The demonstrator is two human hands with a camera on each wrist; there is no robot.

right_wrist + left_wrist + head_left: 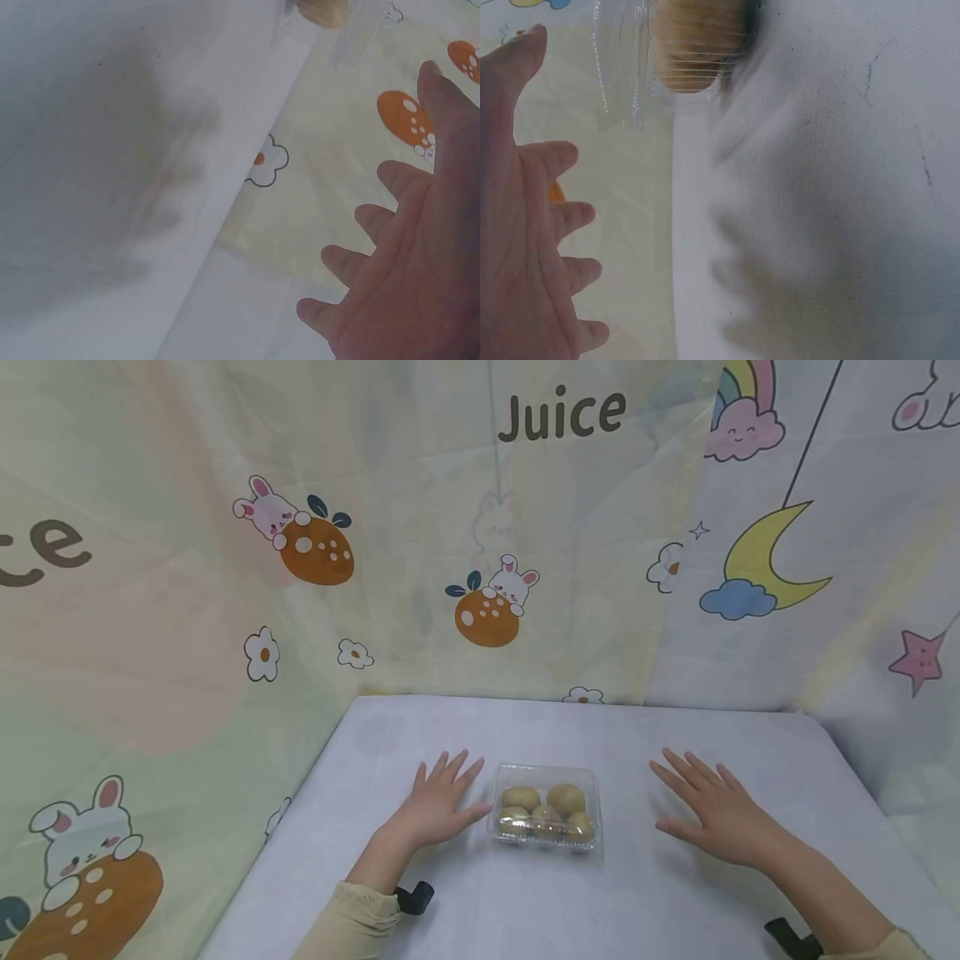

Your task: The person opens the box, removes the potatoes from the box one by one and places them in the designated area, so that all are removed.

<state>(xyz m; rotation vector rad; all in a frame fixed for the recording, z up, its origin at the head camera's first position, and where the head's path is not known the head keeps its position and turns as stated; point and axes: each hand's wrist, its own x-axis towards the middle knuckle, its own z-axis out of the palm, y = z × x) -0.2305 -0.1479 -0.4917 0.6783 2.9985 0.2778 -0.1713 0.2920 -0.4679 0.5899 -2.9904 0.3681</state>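
Observation:
A clear plastic clamshell box [545, 777] sits on the white table with several round, yellowish-brown items inside that look like small potatoes [566, 798]. My left hand [438, 802] is spread just left of the box, its thumb tip right by the box's side, palm down above the table. Farther off to the right, my right hand [716, 814] is also spread, with a gap between it and the box. Neither hand holds anything. In the left wrist view, the box [622, 67] shows at the top beyond the thumb; in the right wrist view only a corner of it appears.
The table [637, 902] has a white cover. Behind it and to the sides hangs a curtain [420, 510] printed with rabbits, flowers, a moon and the word "Juice". Dark wrist straps [415, 898] show at both sleeves.

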